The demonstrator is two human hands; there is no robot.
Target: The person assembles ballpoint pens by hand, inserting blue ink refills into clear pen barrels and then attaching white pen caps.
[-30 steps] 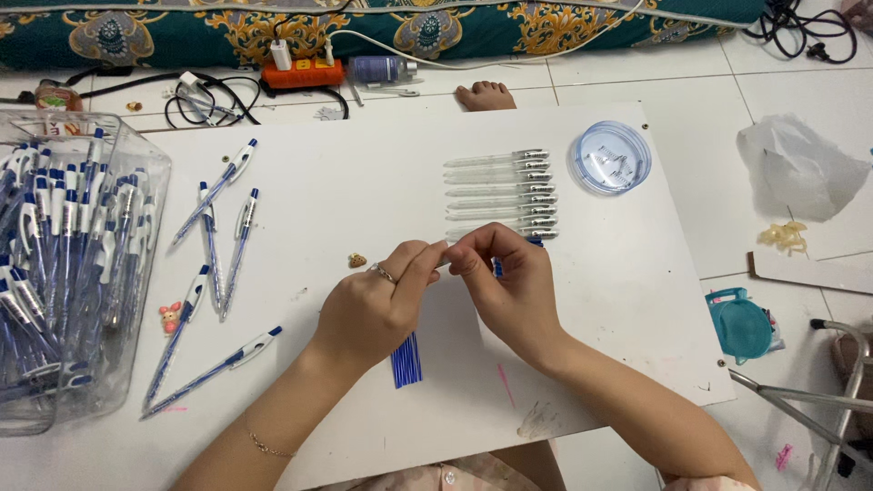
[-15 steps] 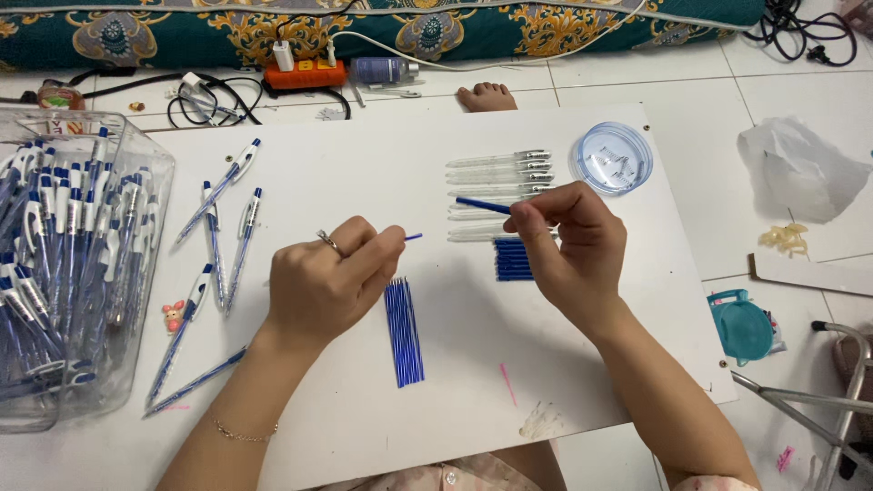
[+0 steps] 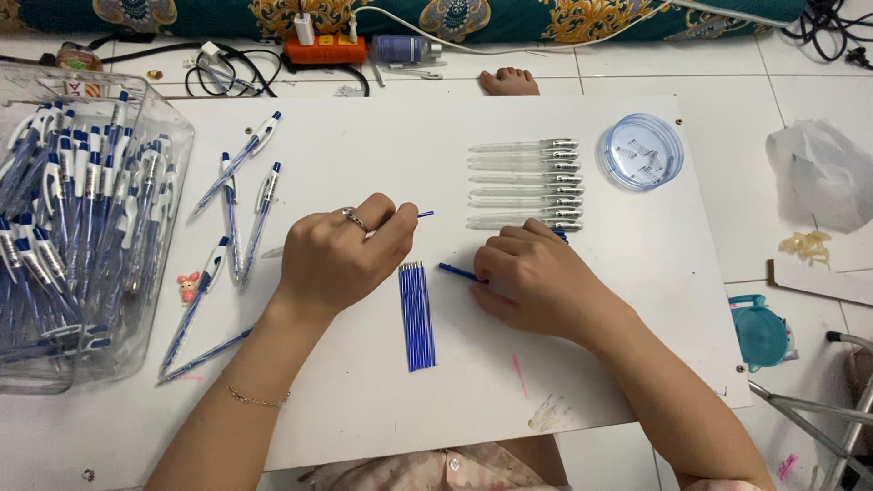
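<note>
Around my fingers: clear pen barrels [image 3: 526, 184] are lying in a row just beyond my right hand [image 3: 532, 277]; a bundle of blue refills [image 3: 416, 314] is sitting between both hands.
Left hand [image 3: 341, 255]: I'm pinching a thin blue refill [image 3: 424, 215].
Right hand: I'm clenching a blue pen part [image 3: 457, 271], its end poking out leftward.

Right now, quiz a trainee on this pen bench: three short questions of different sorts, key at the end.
1. True or false: the left hand pinches a thin blue refill.
2. Which lies between the hands on the white board? A) a bundle of blue refills B) scissors C) a ruler
3. Fill in: the clear pen barrels lie in a row beside the round ____ lid holding springs.

Key: 1 true; 2 A; 3 blue.
</note>
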